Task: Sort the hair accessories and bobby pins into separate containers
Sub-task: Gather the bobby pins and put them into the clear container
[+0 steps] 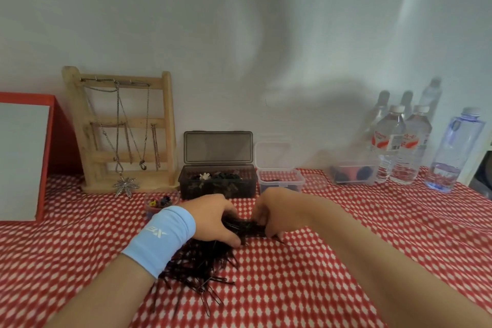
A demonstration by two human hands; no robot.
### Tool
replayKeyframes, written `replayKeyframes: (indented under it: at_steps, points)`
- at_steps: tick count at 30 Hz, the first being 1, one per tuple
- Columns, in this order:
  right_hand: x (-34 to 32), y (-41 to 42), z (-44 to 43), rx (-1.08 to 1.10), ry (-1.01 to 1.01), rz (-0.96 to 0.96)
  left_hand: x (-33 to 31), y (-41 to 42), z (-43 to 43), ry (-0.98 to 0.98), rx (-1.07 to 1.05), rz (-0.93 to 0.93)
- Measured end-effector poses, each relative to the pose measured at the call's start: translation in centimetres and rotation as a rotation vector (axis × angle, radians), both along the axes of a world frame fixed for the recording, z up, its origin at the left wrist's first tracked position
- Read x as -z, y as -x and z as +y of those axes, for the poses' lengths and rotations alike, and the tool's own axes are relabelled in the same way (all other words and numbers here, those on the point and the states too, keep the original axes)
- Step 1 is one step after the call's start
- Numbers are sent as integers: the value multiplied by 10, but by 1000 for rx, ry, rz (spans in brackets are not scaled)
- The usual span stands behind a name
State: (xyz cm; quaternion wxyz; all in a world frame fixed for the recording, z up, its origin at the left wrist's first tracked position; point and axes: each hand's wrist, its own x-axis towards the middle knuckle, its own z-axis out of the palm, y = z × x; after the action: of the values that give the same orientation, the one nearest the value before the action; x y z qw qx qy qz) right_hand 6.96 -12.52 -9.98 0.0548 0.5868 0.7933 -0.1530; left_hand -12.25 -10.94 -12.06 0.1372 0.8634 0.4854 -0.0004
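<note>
A pile of dark bobby pins lies on the red-and-white cloth in front of me. My left hand, with a light blue wristband, and my right hand meet above the pile, both closed on one bundle of bobby pins held between them. Behind the hands stands a dark box with its lid up, filled with hair accessories. Right of it is a small clear box, lid up, with a few dark pins inside.
A wooden necklace stand and a small round tub of colourful clips are at the left. A red-framed board leans at far left. Water bottles and a clear container stand at the back right.
</note>
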Motion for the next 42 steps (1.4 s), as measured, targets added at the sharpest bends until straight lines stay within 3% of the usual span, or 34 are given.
replayKeyframes:
  at_steps: [4,7,10,13,23,32,35,42]
  points:
    - [1,5,5,21,-67,106,1,1,1,-16,7,-51]
    - [-6,3,-5,1,-168,221,0,8,3,43,-5,53]
    - [-5,12,-10,-102,-120,118,0,11,4,58,-10,161]
    - [8,25,-7,-129,-40,-22,-1,11,2,59,-24,22]
    - [14,35,3,-116,-91,-14,-5,14,3,63,-65,15]
    - [6,46,10,-109,-56,-232,-6,17,2,84,-57,-11]
    - [8,36,8,-106,-87,-181,-7,21,4,150,-69,-49]
    - [8,-8,6,-31,-102,252,-8,22,4,197,-75,-192]
